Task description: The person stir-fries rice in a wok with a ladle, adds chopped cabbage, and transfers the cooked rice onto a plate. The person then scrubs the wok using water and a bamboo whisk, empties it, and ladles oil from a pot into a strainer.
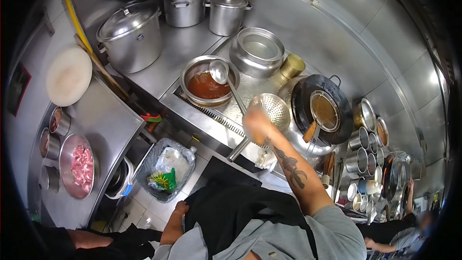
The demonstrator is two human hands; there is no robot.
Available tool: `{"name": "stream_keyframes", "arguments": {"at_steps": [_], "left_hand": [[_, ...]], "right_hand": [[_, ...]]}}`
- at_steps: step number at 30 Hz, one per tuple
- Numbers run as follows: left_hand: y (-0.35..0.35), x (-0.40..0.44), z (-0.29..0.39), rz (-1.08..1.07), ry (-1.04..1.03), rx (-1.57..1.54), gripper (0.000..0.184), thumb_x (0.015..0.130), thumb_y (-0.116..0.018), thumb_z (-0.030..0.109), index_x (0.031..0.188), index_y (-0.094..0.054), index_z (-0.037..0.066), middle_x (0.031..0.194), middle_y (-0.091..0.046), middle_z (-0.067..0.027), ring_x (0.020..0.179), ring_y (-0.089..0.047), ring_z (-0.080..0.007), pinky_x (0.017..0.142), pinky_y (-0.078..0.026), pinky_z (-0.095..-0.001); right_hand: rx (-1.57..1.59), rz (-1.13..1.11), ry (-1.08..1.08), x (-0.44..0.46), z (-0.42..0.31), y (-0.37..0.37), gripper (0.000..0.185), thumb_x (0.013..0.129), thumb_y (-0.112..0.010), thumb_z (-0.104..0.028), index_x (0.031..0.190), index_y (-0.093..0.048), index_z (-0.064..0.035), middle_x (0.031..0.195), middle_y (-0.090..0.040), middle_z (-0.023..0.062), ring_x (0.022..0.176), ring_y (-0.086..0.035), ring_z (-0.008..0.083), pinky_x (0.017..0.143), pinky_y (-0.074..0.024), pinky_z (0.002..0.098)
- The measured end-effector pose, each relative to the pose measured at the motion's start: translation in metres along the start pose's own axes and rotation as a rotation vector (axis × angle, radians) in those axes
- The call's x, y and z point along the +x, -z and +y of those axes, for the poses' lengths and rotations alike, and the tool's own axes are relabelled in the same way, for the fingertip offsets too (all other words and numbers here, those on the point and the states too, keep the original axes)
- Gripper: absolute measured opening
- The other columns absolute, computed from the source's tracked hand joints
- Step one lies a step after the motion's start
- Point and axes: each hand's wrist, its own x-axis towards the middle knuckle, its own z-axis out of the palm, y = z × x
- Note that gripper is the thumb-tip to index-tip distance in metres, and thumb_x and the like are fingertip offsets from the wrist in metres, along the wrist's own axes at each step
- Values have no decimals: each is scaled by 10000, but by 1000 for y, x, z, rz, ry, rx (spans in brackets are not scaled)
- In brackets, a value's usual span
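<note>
My right hand (256, 123), blurred, is closed around the handle of a steel ladle (219, 71). The ladle's bowl hangs over a steel pot (233, 97) of reddish-brown sauce (204, 86). Beneath and beside the hand lies a perforated skimmer (272, 108), its thick handle pointing toward me. My left hand (181, 207) is low at my side, against the black apron (226, 221); its fingers are mostly hidden. Behind the sauce stands a wide steel pot (257, 50) of cloudy liquid, with a gold-coloured can (292, 66) to its right.
Lidded stockpots (130, 38) line the back. A black wok (344, 110) with a strainer (325, 110) is on the right, before several metal containers (357, 161). On the left counter sits a bowl (91, 178) of raw meat. A bin (166, 168) stands below; other people work at both sides.
</note>
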Motion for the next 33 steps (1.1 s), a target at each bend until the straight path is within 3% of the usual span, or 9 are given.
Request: {"name": "stream_keyframes", "arguments": {"at_steps": [4, 7, 10, 13, 15, 19, 25, 29, 33], "left_hand": [[-7, -9, -7, 87, -4, -94, 406, 726, -603, 219, 1037, -646, -37, 1030, -650, -237, 976, -639, -337, 864, -510, -356], [-35, 11, -23, 87, 119, -170, 408, 726, -607, 219, 1046, -646, -30, 1029, -650, -239, 950, -648, -337, 855, -515, -356], [-25, 2, -16, 52, 229, -343, 402, 731, -607, 201, 1067, -645, -17, 1042, -651, -230, 931, -654, -338, 811, -536, -369], [-50, 37, -46, 186, 18, -95, 418, 738, -601, 171, 1113, -626, -11, 1040, -656, -214, 830, -678, -328, 723, -562, -378], [-29, 22, -28, 84, 151, -220, 437, 744, -597, 162, 1144, -607, -14, 1033, -660, -204, 756, -683, -316, 653, -567, -381], [-21, 23, -20, 64, 149, -232, 469, 753, -598, 160, 1185, -576, -21, 1012, -664, -202, 666, -683, -299, 564, -563, -384], [0, 4, 7, -22, 216, -282, 463, 738, -595, 148, 1165, -579, -30, 977, -666, -211, 692, -685, -305, 605, -569, -383], [-13, 27, -3, 44, 85, -141, 417, 696, -615, 173, 1059, -637, -33, 988, -661, -231, 806, -677, -334, 713, -556, -392], [-19, 63, -12, 74, -110, 101, 389, 662, -633, 221, 960, -678, -26, 1011, -649, -251, 923, -649, -358, 826, -518, -385]], "right_hand": [[6, -26, -79, 19, -9, -19, 226, 737, -608, -168, 781, -590, 54, 647, -579, 98, 527, -575, 213, 462, -466, 369], [53, -66, -189, 45, 1, -28, 221, 739, -601, -174, 786, -602, 42, 664, -601, 109, 526, -592, 219, 455, -471, 358], [486, -272, -367, 48, -9, -22, 128, 813, -535, -142, 819, -547, -14, 662, -571, 55, 487, -525, 140, 415, -425, 288], [902, -467, -497, 42, -18, -11, 167, 857, -451, -153, 937, -474, -8, 698, -536, 14, 503, -479, 90, 436, -377, 242], [1173, -602, -556, 42, -18, -2, 198, 853, -443, -145, 978, -460, 8, 708, -532, 10, 512, -480, 91, 457, -368, 238], [1322, -686, -480, 24, -18, 11, 312, 844, -453, -137, 1093, -447, 51, 753, -535, 13, 528, -492, 92, 479, -368, 255], [1527, -690, -372, -26, -26, 47, 312, 876, -437, -130, 1117, -467, 66, 774, -525, 19, 538, -507, 107, 472, -381, 265], [1616, -735, -226, -61, -20, 82, 405, 882, -436, -141, 1219, -417, 84, 824, -509, 29, 569, -514, 97, 504, -400, 278], [1622, -539, -142, -108, -17, 125, 427, 870, -442, -139, 1234, -410, 83, 800, -498, 9, 525, -488, 84, 483, -382, 256]]}}
